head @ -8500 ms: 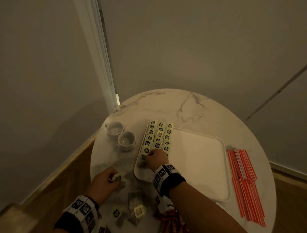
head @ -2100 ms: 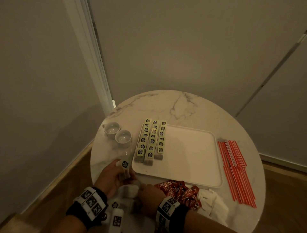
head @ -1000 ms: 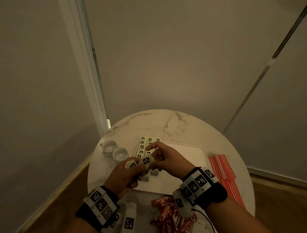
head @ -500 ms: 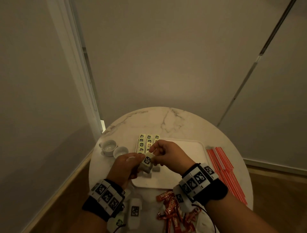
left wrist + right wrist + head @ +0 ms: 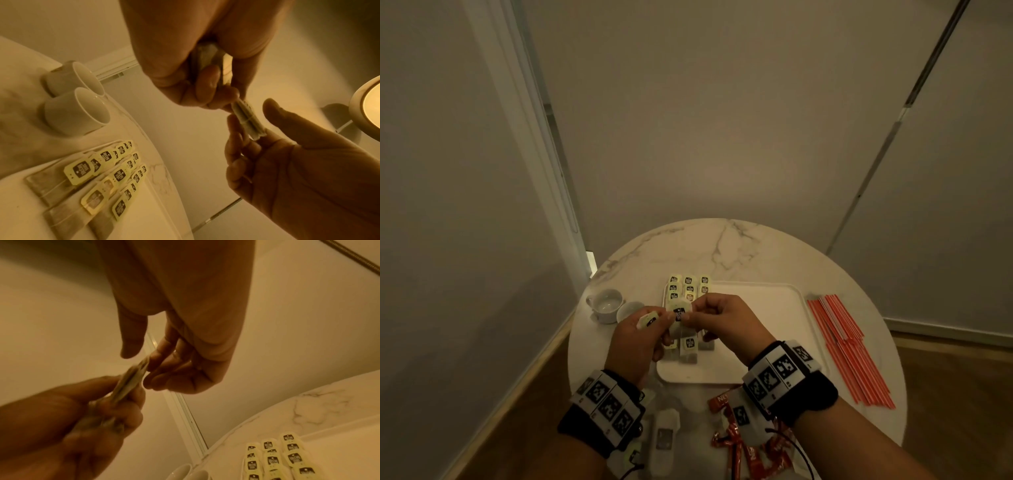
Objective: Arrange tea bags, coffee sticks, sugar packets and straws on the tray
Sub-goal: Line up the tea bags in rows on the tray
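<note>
My left hand point(image 5: 652, 320) is raised over the tray's left part and grips a small stack of tea bags point(image 5: 207, 53). My right hand point(image 5: 690, 317) meets it from the right and pinches the top tea bag point(image 5: 678, 313) by its yellow tag end; this tea bag point(image 5: 246, 120) shows edge-on between the two hands. Three rows of tea bags point(image 5: 689, 288) lie on the white tray point(image 5: 763, 329) along its left side. Red straws point(image 5: 849, 349) lie on the table right of the tray. Red coffee sticks point(image 5: 739, 445) lie near the front edge, partly under my right wrist.
Two white cups point(image 5: 607, 303) stand on the round marble table point(image 5: 722, 246) left of the tray. The tray's middle and right are bare. Walls close in behind the table, and wood floor point(image 5: 524, 394) shows on the left.
Both hands rose from the table's front edge to above the tray. The right hand has taken hold of the top tea bag in the left hand's stack.
</note>
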{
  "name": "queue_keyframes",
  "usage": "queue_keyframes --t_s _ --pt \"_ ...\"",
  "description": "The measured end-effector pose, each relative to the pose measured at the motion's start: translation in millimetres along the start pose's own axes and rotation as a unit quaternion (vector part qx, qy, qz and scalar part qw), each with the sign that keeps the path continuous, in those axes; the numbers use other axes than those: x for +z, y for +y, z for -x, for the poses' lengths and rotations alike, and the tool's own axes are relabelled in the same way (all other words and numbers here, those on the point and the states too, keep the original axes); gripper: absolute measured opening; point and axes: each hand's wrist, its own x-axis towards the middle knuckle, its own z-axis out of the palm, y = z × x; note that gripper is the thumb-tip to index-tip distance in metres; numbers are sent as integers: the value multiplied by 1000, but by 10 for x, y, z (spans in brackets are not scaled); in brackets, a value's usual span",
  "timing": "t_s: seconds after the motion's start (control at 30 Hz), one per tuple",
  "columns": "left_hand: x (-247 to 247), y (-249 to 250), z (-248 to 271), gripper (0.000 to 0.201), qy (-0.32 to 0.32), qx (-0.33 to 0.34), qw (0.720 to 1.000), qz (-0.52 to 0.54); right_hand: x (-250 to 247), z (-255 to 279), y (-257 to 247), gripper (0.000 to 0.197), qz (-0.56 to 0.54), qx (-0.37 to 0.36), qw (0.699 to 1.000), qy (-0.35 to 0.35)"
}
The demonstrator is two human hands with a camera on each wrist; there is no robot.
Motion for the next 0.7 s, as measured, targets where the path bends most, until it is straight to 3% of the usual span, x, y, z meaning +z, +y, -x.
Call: queue_keyframes --t_s 0.13,0.23,0.37,0.6,0.7 --pt "34 55 10 13 9 42 999 -6 49 7 55 8 3 8 1000 -18" --pt "40 76 -27 7 -3 27 1000 0 70 -13 89 11 11 7 999 -32" --pt "31 86 -100 15 7 27 1000 -5 67 1 146 14 7 -4 999 -44" --pt "160 35 -115 24 34 19 999 5 27 -32 278 2 53 -10 998 -17" --pt "216 -2 -146 22 30 -2 999 18 -16 -39 330 9 36 6 999 -2"
